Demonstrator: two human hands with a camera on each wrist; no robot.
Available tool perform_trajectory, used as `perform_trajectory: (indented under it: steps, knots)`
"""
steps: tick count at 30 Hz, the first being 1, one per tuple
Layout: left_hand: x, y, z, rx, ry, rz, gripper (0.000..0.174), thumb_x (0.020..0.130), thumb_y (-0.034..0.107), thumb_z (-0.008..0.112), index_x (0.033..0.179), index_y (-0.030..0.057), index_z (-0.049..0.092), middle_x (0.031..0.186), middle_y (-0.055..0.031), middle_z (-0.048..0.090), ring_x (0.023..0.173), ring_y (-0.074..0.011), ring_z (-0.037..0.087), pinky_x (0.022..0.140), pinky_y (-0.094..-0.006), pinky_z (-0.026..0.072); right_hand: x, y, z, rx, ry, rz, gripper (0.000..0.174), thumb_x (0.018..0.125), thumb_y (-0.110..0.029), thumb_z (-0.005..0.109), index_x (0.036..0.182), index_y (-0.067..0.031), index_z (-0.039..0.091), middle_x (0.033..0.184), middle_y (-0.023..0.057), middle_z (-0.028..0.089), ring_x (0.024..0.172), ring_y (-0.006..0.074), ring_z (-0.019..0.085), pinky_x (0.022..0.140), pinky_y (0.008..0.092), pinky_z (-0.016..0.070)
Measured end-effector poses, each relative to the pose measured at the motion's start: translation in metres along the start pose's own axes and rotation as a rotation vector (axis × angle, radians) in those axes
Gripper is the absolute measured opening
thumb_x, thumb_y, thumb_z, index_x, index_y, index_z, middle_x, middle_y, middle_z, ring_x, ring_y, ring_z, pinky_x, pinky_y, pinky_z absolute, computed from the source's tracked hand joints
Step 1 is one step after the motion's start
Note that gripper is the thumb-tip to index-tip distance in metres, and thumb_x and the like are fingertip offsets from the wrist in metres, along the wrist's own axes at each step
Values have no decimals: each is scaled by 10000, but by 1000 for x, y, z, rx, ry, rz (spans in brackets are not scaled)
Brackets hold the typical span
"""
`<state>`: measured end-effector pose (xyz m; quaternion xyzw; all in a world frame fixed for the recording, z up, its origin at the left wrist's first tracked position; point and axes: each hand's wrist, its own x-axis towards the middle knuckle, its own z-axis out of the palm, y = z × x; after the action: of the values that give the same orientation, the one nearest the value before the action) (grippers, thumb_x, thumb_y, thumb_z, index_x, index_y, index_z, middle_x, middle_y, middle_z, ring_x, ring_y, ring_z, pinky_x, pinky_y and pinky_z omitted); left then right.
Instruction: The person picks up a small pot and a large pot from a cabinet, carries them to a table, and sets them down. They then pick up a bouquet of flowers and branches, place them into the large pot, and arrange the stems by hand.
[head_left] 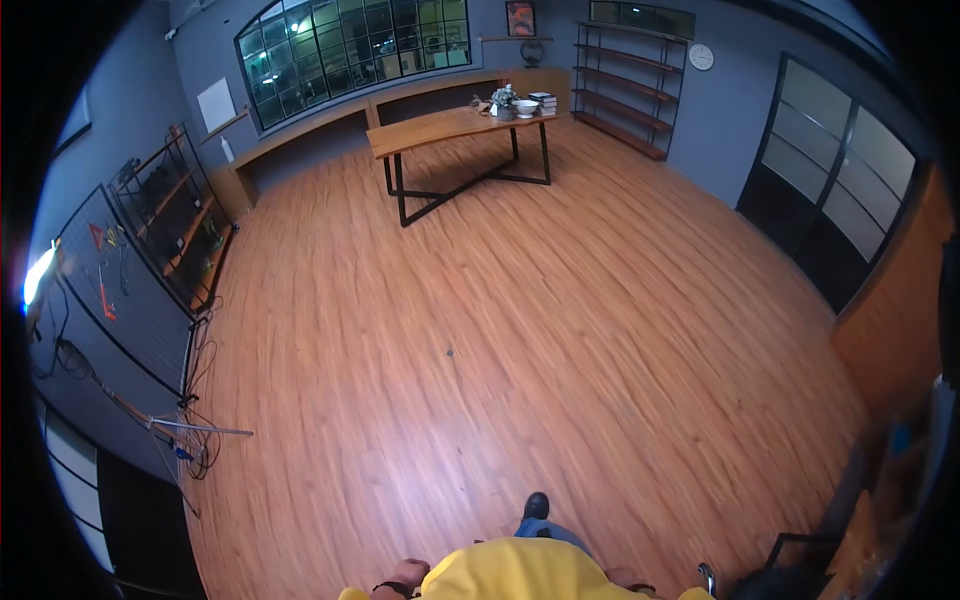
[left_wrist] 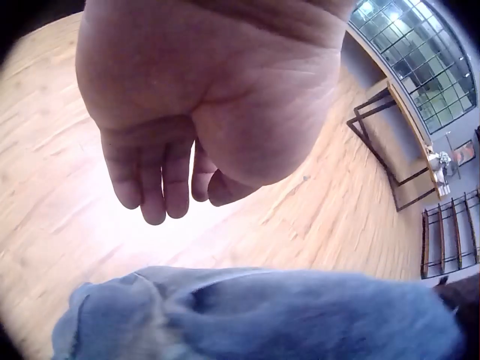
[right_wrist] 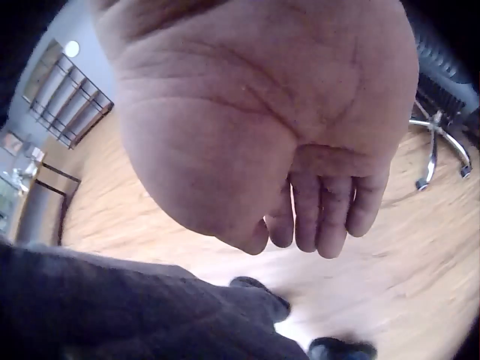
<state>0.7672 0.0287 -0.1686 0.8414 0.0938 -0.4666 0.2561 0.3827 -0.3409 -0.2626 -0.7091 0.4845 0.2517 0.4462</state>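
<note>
My left hand (left_wrist: 210,97) hangs beside a blue-jeaned leg (left_wrist: 262,315), fingers loosely bent and holding nothing. In the head view the same hand (head_left: 410,572) shows left of the yellow top (head_left: 520,570), with a dark band on the wrist. My right hand (right_wrist: 270,120) also hangs with relaxed fingers and an empty palm, above the dark trouser leg (right_wrist: 135,300) and the shoes (right_wrist: 259,292). Only a small part of the right hand (head_left: 625,577) shows in the head view, at the other side of the top.
Ahead stands a wooden table (head_left: 430,135) with a plant (head_left: 503,100), a white bowl (head_left: 525,108) and books (head_left: 543,102). A shelf unit (head_left: 630,90) and double doors (head_left: 840,170) are to the right. On the left are a tripod (head_left: 170,425) and cables (head_left: 205,450). A wheeled chair base (right_wrist: 435,142) stands nearby.
</note>
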Motion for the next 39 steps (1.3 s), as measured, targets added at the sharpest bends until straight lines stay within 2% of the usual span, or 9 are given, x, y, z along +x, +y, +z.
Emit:
perform_trajectory:
  steps: [8,14,18,21,26,28,29,31,39]
  knots:
    - [65,167,-10,-383,-16,301,219,842,167,626,971,-8,653,834,-79,689,760,-171,666,659,-292,527,104,-122,-152,804,312,15,138,878,-110,575,786,-30,637,688,31,587,630,150,563,585,295,467]
    - [80,202,-5,-390,-19,215,262,812,137,652,1021,-20,657,878,-84,692,786,-163,662,715,-283,528,168,-119,-173,663,206,75,124,813,-31,580,717,-40,658,649,9,581,617,150,574,601,289,485]
    - [139,152,2,234,-30,93,345,835,300,587,1072,77,703,988,-126,718,927,-271,690,813,-398,539,181,-119,-162,91,44,182,217,805,-234,625,779,-40,720,759,77,691,703,204,644,685,325,501]
    - [196,132,12,459,-123,202,376,864,336,562,1094,69,692,1014,-159,705,946,-286,683,846,-416,521,112,-214,-201,192,-47,318,308,813,-309,617,820,-22,729,833,125,711,782,226,665,745,331,501]
    - [280,196,-2,991,-278,496,465,936,426,501,1151,48,665,1081,-241,672,993,-321,665,930,-459,477,184,-241,-243,-152,-64,78,265,816,-263,615,812,-20,721,807,126,705,725,222,657,693,343,509]
    - [310,255,-31,1100,-174,619,313,828,335,557,995,125,718,1011,-137,705,1022,-296,658,871,-423,520,210,-254,-251,-315,-97,-35,245,817,-240,614,808,-19,717,794,126,701,697,220,653,667,349,513]
    - [289,314,-64,1016,-135,678,293,793,334,583,959,133,716,999,-148,700,962,-303,669,838,-427,527,229,-269,-266,54,-58,238,255,824,-239,609,827,-5,712,818,121,706,699,233,651,689,354,512]
    - [332,366,-71,-187,-74,216,230,797,209,623,904,17,693,821,-106,703,701,-224,646,673,-352,527,235,-334,-298,293,264,208,262,819,-238,612,803,5,709,792,106,698,695,209,644,685,337,507]
    - [313,531,-150,-669,2,343,166,871,132,595,948,-7,644,806,-102,673,705,-172,646,610,-282,509,308,-458,-368,604,400,-113,160,857,-155,620,819,-10,675,744,30,633,698,143,587,669,301,479]
